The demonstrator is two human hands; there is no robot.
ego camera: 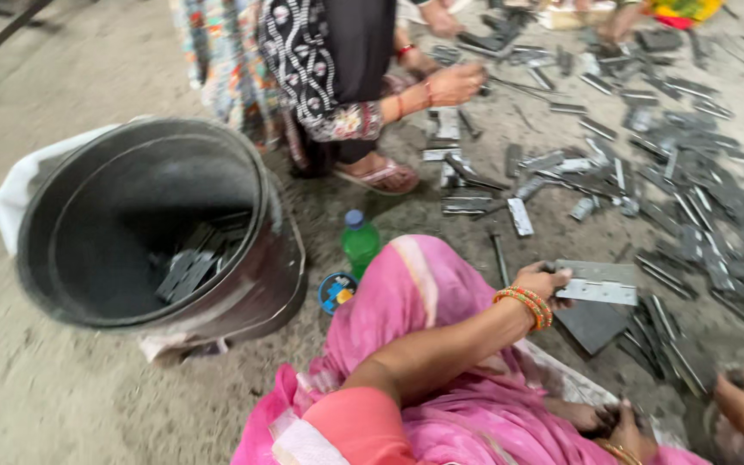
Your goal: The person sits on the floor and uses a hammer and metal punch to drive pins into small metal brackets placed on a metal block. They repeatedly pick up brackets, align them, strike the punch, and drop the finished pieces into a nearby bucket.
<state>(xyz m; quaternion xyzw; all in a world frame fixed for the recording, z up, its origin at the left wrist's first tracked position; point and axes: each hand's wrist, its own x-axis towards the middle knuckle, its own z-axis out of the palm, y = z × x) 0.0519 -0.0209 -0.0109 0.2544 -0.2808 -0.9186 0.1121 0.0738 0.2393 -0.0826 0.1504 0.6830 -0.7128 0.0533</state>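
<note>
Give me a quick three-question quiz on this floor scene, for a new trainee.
1. True or false: the green bottle is inside the black tub.
2. What does the hand with orange bangles hold? A: a flat metal hinge. B: a cup. C: a cloth.
3. What lies at the bottom of the tub?
Key: 1 false, it is on the floor beside the tub; 2 A; 3 metal pieces.

The floor is bare grey concrete [62,396], dusty and rough, with dark stains in the middle. A dark straight bar [2,39] crosses the upper left corner. No wall or window shows. The light is soft and even, like daylight, and it makes only weak shadows on the ground.
</note>
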